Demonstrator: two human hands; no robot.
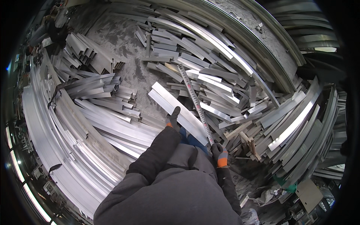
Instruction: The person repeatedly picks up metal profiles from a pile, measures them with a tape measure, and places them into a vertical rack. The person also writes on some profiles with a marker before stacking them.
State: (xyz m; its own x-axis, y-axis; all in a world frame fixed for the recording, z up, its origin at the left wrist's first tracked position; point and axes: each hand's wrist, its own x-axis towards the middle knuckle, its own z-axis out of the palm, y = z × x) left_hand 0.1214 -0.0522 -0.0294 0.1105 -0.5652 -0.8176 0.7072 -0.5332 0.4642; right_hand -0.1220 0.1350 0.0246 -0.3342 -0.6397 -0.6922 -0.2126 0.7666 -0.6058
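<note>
A short silver aluminium profile [189, 120] lies aslant in front of me, above my legs. My left hand [172, 119], in a dark glove with an orange cuff, is closed on its left edge, thumb on top. Beside the profile's right side runs the extended blade of a tape measure [194, 98], its far tip beyond the profile's far end. My right hand [218, 153], gloved alike, is closed around the near end of the tape, close to the profile's near end. The tape's case is mostly hidden in that hand.
A loose heap of short metal offcuts [221, 77] spreads ahead and right. Long profiles [71, 146] are stacked at my left, with bundled channel pieces [101, 88] beyond them. More long bars [296, 131] lie at the right. A long metal beam [258, 37] crosses the far right.
</note>
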